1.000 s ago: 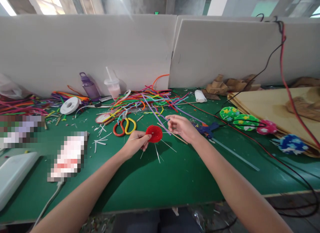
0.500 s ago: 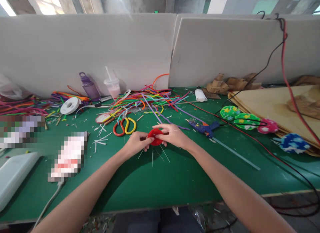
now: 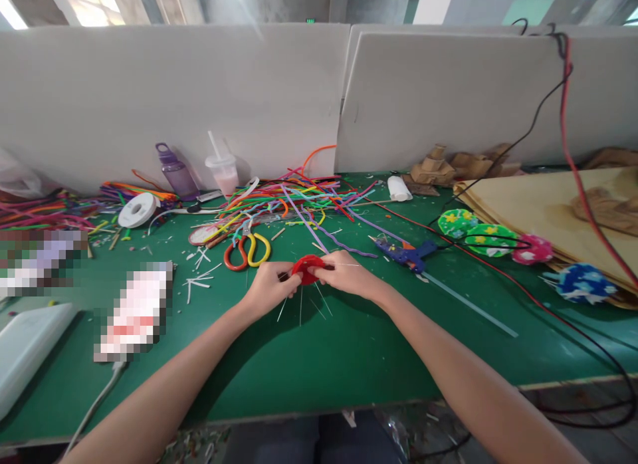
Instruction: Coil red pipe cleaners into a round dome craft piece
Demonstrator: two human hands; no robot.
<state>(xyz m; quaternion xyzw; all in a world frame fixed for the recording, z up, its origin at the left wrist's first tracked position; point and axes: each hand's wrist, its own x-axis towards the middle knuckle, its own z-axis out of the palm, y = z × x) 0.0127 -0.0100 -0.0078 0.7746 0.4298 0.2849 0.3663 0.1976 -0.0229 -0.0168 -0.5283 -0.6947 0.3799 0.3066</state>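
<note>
A round red disc [image 3: 308, 269] with thin pale wires sticking out from its edge is held above the green table by both hands. My left hand [image 3: 270, 284] pinches its left side, thumb on the upper face. On the right side my right hand [image 3: 343, 272] grips it the same way, fingers partly hidden beneath. Scissors [image 3: 248, 249] with one red and one yellow handle lie just beyond my left hand. A blue glue gun [image 3: 406, 252] with a long clear glue stick [image 3: 471, 306] rests to the right of my right hand.
Colourful pipe cleaners [image 3: 299, 201] are heaped along the back, near a purple bottle [image 3: 177, 171], a drink cup [image 3: 222, 173] and a white spool [image 3: 139, 210]. Fuzzy green, pink and blue pieces [image 3: 491, 240] sit at right by cardboard [image 3: 543, 195]. Cables [image 3: 568, 118] hang on the right.
The red disc has tilted slightly and shifted a little up and left. My right hand's fingers have bent in around its edge; both hands still hold it.
</note>
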